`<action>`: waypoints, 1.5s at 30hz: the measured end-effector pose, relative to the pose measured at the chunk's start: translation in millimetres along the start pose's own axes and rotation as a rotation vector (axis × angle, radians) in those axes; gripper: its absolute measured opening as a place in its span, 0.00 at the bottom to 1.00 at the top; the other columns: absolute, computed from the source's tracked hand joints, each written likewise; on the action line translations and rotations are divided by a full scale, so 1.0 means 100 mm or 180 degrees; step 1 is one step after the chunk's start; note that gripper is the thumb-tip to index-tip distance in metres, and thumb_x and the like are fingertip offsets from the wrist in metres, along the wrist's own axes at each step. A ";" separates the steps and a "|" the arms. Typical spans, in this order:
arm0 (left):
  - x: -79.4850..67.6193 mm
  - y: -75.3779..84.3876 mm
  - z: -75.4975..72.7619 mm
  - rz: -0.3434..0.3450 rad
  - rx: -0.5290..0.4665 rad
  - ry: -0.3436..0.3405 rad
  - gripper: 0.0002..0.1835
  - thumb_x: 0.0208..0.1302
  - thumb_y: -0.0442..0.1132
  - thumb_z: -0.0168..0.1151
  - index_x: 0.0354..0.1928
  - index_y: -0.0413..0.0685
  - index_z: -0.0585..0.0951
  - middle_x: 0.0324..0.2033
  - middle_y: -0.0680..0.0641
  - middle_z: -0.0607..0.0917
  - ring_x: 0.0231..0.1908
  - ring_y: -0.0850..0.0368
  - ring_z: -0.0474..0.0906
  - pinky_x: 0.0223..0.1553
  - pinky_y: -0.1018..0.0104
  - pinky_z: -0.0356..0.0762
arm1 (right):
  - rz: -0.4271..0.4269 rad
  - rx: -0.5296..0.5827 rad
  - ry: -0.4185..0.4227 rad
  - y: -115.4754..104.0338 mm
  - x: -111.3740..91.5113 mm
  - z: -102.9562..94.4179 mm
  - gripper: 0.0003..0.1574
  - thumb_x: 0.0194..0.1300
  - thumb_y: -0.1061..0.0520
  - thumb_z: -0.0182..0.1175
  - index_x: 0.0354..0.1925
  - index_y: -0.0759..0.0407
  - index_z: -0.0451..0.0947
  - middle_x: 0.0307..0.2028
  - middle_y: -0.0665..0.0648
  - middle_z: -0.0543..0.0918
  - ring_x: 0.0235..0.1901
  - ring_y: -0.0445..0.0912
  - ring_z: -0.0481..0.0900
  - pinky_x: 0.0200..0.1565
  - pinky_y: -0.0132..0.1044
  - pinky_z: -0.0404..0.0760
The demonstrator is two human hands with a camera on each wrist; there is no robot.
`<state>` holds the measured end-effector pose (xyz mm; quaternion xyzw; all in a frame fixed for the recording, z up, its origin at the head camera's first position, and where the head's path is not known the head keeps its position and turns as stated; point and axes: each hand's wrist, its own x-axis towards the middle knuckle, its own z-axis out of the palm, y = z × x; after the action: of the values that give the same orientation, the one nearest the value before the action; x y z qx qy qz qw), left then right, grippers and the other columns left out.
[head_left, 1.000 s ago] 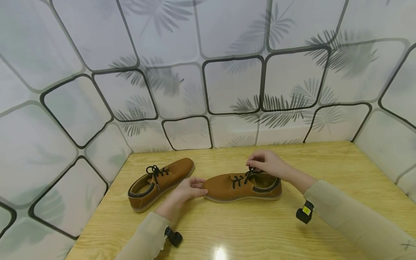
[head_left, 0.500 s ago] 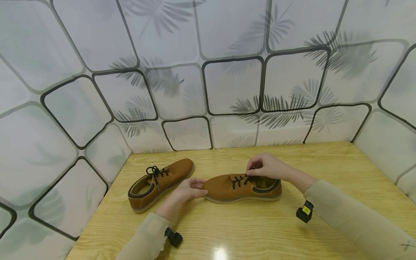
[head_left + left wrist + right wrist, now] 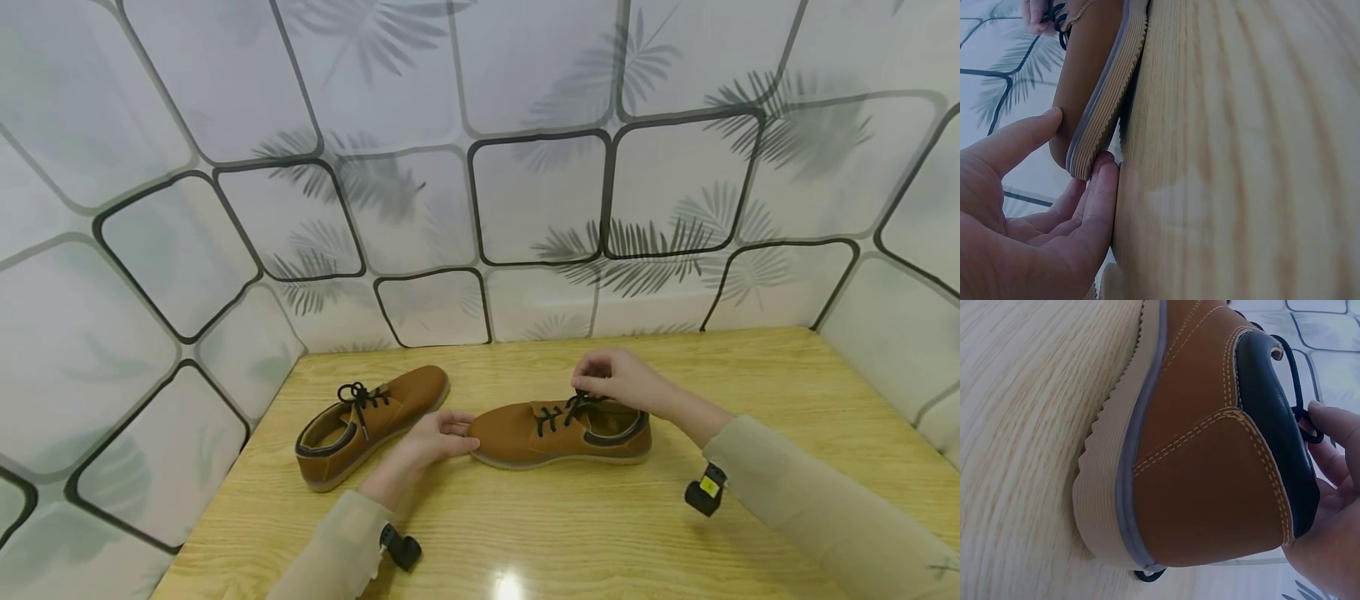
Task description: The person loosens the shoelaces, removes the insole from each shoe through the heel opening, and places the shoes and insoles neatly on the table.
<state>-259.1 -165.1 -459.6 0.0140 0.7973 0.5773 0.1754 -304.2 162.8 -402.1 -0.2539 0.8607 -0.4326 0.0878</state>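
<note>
A brown shoe (image 3: 506,432) with black lacing and a pale ridged sole lies on the table, toe to the left. My left hand (image 3: 429,437) grips its toe, the thumb on the upper and the fingers at the sole edge, as the left wrist view shows. Above the shoe's opening, my right hand (image 3: 617,379) pinches the black shoelace (image 3: 1301,415) between thumb and fingers. The lace runs up taut from the eyelets in the right wrist view. Part of the lace is hidden by the fingers.
The matching brown shoe (image 3: 408,393), its lace tied in a bow, stands at the left, angled away. Behind the wooden table (image 3: 562,533) rises a patterned wall covering (image 3: 540,200), which also closes off both sides.
Half a second ago my right hand dipped to the lacing; now it is raised a little again, with the lace drawn up. My left hand and both shoes stay put.
</note>
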 end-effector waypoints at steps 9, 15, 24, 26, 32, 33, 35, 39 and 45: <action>-0.02 0.00 0.00 -0.0001 -0.0026 -0.0034 0.27 0.55 0.36 0.70 0.57 0.39 0.74 0.48 0.39 0.76 0.44 0.52 0.74 0.43 0.62 0.77 | 0.0216 0.0614 0.0150 0.00 -0.02 -0.02 0.17 0.66 0.49 0.59 0.42 0.63 0.78 0.35 0.59 0.82 0.35 0.53 0.81 0.37 0.38 0.83; -0.02 0.00 -0.01 -0.0003 -0.0057 -0.0052 0.27 0.55 0.37 0.70 0.57 0.39 0.74 0.48 0.39 0.76 0.44 0.52 0.74 0.43 0.63 0.77 | 0.0143 0.0476 0.0055 0.00 -0.04 -0.02 0.15 0.69 0.50 0.56 0.43 0.60 0.79 0.41 0.60 0.82 0.37 0.51 0.81 0.39 0.37 0.82; -0.02 -0.01 -0.04 0.0047 -0.0036 -0.0074 0.27 0.54 0.37 0.70 0.56 0.39 0.74 0.48 0.39 0.76 0.46 0.51 0.73 0.44 0.64 0.76 | -0.0267 -0.0328 -0.0235 -0.01 -0.03 -0.01 0.09 0.60 0.46 0.65 0.33 0.49 0.83 0.32 0.50 0.83 0.30 0.44 0.79 0.33 0.36 0.79; -0.02 -0.01 -0.04 0.0055 -0.0020 -0.0081 0.27 0.54 0.37 0.70 0.56 0.39 0.74 0.48 0.39 0.76 0.46 0.51 0.74 0.44 0.64 0.76 | -0.0351 -0.0409 -0.0292 -0.02 -0.03 -0.01 0.07 0.57 0.47 0.67 0.32 0.47 0.83 0.32 0.48 0.83 0.29 0.43 0.78 0.32 0.35 0.78; -0.03 0.00 -0.03 0.0048 -0.0010 -0.0088 0.27 0.54 0.37 0.70 0.57 0.39 0.74 0.48 0.39 0.76 0.46 0.51 0.74 0.44 0.63 0.77 | -0.0449 -0.0609 -0.0302 -0.06 -0.04 -0.01 0.03 0.59 0.49 0.65 0.32 0.45 0.82 0.32 0.45 0.82 0.29 0.39 0.78 0.33 0.33 0.79; -0.03 0.00 -0.03 0.0034 -0.0013 -0.0086 0.27 0.54 0.37 0.70 0.56 0.39 0.74 0.48 0.39 0.76 0.45 0.51 0.74 0.44 0.63 0.76 | -0.0443 -0.0603 -0.0296 -0.06 -0.04 0.00 0.02 0.60 0.50 0.65 0.32 0.45 0.82 0.31 0.45 0.82 0.30 0.39 0.79 0.34 0.33 0.79; -0.04 0.01 -0.03 0.0005 -0.0018 -0.0078 0.27 0.55 0.37 0.70 0.56 0.40 0.74 0.48 0.39 0.76 0.44 0.52 0.74 0.43 0.64 0.76 | -0.0397 -0.0559 -0.0281 -0.07 -0.04 0.00 0.03 0.62 0.51 0.63 0.33 0.47 0.82 0.31 0.45 0.82 0.31 0.40 0.80 0.35 0.34 0.80; -0.05 0.01 -0.03 -0.0029 -0.0021 -0.0063 0.26 0.55 0.37 0.70 0.56 0.41 0.74 0.47 0.40 0.77 0.43 0.53 0.74 0.42 0.65 0.75 | -0.0203 -0.0344 -0.0213 -0.08 -0.04 0.02 0.05 0.64 0.53 0.62 0.35 0.53 0.82 0.31 0.48 0.83 0.31 0.43 0.80 0.34 0.36 0.79; -0.05 0.00 -0.02 -0.0007 -0.0020 -0.0072 0.27 0.55 0.37 0.70 0.57 0.40 0.74 0.47 0.40 0.77 0.43 0.53 0.74 0.42 0.64 0.76 | 0.0037 -0.0106 -0.0068 -0.07 -0.03 0.01 0.11 0.64 0.50 0.61 0.36 0.57 0.81 0.31 0.51 0.83 0.30 0.45 0.80 0.32 0.37 0.81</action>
<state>-255.5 -168.4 -457.4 0.0191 0.7935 0.5794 0.1851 -298.6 160.2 -397.5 -0.2549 0.8682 -0.4149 0.0953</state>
